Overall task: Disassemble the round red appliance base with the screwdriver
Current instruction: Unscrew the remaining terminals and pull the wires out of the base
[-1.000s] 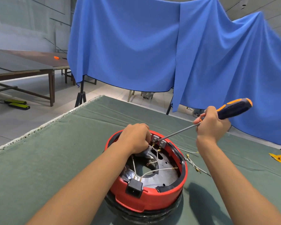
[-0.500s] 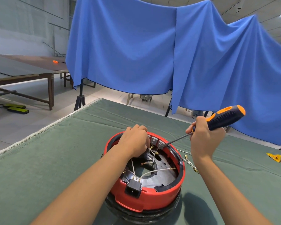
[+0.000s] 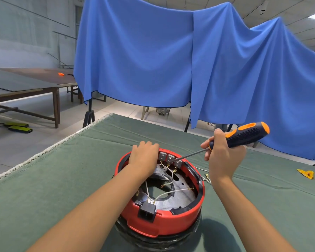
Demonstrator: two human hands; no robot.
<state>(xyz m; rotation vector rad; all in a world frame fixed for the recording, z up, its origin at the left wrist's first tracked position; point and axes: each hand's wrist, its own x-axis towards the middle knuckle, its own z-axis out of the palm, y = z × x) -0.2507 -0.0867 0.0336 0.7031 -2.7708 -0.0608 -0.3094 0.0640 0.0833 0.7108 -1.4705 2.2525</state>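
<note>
Green felt-covered table [image 3: 44, 179] underfoot of the work, pale fringe along its left edge; behind it a blue cloth [image 3: 171, 60] draped over stands, wooden tables [image 3: 35, 84] at left on a tiled floor, a yellow scrap [image 3: 306, 174] lying on the felt at far right. Round red appliance base [image 3: 162, 222] sitting at the near middle of the table, open side up, with grey metal plate, loose white wires and a black socket at the near rim showing inside. Left hand [image 3: 144, 159] laid over the far left rim, fingers curled down over the edge and gripping it, just beside a row of small terminal blocks [image 3: 170, 158]. Right hand [image 3: 224, 155] raised beyond the right rim, fingers wrapped round the black-and-orange handle of the screwdriver [image 3: 244, 136], shaft slanting down and leftward, tip at the terminal blocks. Compared with half a second ago: right hand and handle a little further right and higher, shaft showing longer, left hand shifted up onto the rim, base unmoved
</note>
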